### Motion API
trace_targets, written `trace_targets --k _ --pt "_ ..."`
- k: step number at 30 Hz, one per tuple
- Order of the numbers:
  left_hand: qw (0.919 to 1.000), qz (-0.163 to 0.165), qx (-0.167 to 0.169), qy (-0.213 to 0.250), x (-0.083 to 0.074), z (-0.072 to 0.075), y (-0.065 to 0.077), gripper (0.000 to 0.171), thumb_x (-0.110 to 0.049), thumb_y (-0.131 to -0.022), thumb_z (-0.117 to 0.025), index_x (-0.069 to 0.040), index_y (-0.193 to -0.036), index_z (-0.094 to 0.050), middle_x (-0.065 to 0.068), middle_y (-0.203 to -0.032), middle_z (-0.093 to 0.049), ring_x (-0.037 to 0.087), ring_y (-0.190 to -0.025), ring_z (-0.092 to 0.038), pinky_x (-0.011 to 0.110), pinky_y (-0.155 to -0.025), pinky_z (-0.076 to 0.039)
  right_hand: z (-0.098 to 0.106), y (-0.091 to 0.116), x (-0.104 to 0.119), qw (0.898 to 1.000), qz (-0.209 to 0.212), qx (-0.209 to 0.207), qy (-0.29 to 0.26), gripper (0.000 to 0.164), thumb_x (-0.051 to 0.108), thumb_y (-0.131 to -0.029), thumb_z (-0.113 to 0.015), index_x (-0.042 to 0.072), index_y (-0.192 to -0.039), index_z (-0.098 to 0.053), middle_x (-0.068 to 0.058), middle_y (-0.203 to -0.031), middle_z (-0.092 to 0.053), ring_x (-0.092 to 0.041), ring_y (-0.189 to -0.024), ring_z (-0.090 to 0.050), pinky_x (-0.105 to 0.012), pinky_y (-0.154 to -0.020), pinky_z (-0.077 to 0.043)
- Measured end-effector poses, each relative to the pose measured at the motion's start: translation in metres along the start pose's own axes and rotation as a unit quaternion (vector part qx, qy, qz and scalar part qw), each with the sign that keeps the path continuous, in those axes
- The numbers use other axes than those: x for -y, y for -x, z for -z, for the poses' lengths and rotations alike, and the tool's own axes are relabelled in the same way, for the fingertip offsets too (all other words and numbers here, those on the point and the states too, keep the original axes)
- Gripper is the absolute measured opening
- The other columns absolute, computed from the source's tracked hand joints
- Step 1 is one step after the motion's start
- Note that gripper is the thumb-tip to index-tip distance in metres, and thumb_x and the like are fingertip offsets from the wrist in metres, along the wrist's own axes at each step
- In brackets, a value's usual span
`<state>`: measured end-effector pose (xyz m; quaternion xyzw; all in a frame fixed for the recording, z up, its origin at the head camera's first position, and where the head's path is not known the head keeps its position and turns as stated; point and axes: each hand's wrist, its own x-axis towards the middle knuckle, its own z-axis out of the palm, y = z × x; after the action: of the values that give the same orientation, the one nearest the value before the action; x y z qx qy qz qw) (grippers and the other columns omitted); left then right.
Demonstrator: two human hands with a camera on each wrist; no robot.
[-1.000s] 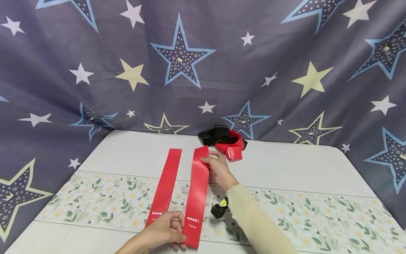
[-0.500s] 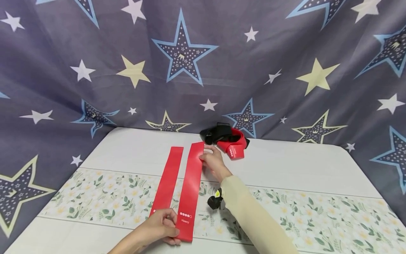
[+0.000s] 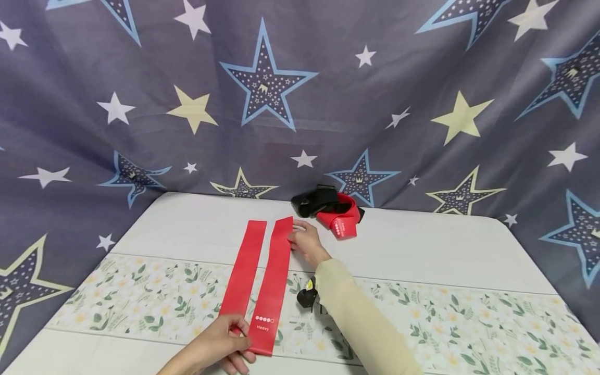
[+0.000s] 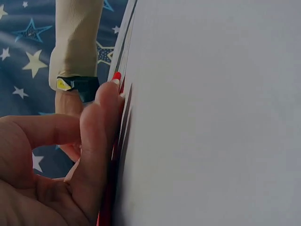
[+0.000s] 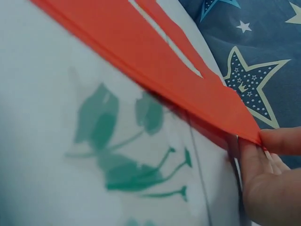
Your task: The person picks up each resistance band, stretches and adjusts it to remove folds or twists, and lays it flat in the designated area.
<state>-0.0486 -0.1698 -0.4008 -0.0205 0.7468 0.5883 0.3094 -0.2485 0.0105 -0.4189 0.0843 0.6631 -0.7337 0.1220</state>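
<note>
A red resistance band marked "Heavy" lies lengthwise over the table in the head view. My left hand holds its near left corner, thumb on top. At the far end, my right hand pinches the band's right edge; the right wrist view shows thumb and fingers on that tip of the band, which is raised off the table. Just to the left lies a second red band, nearly parallel, its near end partly hidden behind my left hand. In the left wrist view my left fingers are near the table surface.
At the back of the table sits a bundle of black straps and a rolled red band. A star-patterned curtain hangs behind the table's far edge. A floral strip runs across the white tabletop.
Both hands have moved the held band leftward, closer to the second band, with a narrower gap between them. The second band and the bundle have stayed in place.
</note>
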Motion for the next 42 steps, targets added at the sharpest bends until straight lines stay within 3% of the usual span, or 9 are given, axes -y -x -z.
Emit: trace_targets --k 11,20,23,30,35,42 --pt "0.9997 0.014 -0.012 -0.014 0.005 0.011 0.006 0.025 -0.005 -0.086 -0.056 0.01 -0.105 -0.05 0.011 -0.073 -0.072 0.01 -0.054 -0.066 0.021 -0.048 -0.052 -0.008 -0.001 -0.007 1.0 0.011 -0.012 0.021 0.048 -0.012 -0.08 -0.054 -0.004 -0.127 -0.053 -0.024 -0.117 -0.063 -0.011 -0.074 -0.057 -0.018 -0.054 -0.045" --pt "0.9995 0.002 -0.001 -0.032 0.004 0.006 0.006 0.013 -0.01 -0.088 -0.059 0.003 -0.086 -0.058 0.009 -0.069 -0.071 0.008 -0.052 -0.065 0.02 -0.049 -0.052 -0.007 -0.002 -0.004 0.999 0.017 -0.006 0.039 0.048 -0.009 -0.083 -0.052 -0.003 -0.13 -0.052 -0.023 -0.121 -0.062 -0.012 -0.079 -0.059 -0.02 -0.058 -0.047" --pt "0.999 -0.003 -0.004 -0.044 0.005 0.006 0.008 0.017 -0.011 -0.088 -0.057 0.004 -0.081 -0.062 0.008 -0.067 -0.07 0.005 -0.05 -0.064 0.017 -0.045 -0.049 -0.005 -0.001 -0.003 0.999 0.017 -0.001 0.047 0.048 -0.006 -0.084 -0.052 -0.002 -0.132 -0.051 -0.022 -0.124 -0.061 -0.013 -0.085 -0.06 -0.021 -0.064 -0.05" --pt "0.998 -0.002 -0.002 -0.063 0.004 0.008 0.009 0.024 -0.015 -0.089 -0.058 0.002 -0.075 -0.067 0.006 -0.063 -0.069 0.002 -0.046 -0.06 0.012 -0.039 -0.041 0.003 -0.002 0.0 0.999 0.022 0.005 0.044 0.05 -0.002 -0.087 -0.052 -0.001 -0.136 -0.047 -0.021 -0.134 -0.055 -0.026 -0.117 -0.057 -0.035 -0.097 -0.048" --pt "0.9977 -0.005 0.011 -0.066 0.001 0.011 0.011 0.027 -0.018 -0.09 -0.059 0.0 -0.071 -0.066 0.004 -0.059 -0.068 0.0 -0.042 -0.056 0.011 -0.038 -0.038 0.013 0.001 0.003 0.999 0.018 0.006 0.044 0.045 -0.002 -0.089 -0.053 -0.003 -0.134 -0.049 -0.021 -0.133 -0.055 -0.03 -0.124 -0.053 -0.04 -0.102 -0.045" --pt "0.9978 -0.006 0.027 -0.06 0.0 0.017 0.011 0.029 -0.018 -0.089 -0.059 0.001 -0.069 -0.066 0.002 -0.057 -0.066 0.0 -0.04 -0.055 0.01 -0.036 -0.035 0.028 0.008 0.011 0.998 0.027 -0.001 0.063 0.043 0.0 -0.089 -0.055 -0.004 -0.132 -0.052 -0.022 -0.13 -0.058 -0.032 -0.118 -0.057 -0.041 -0.101 -0.046"
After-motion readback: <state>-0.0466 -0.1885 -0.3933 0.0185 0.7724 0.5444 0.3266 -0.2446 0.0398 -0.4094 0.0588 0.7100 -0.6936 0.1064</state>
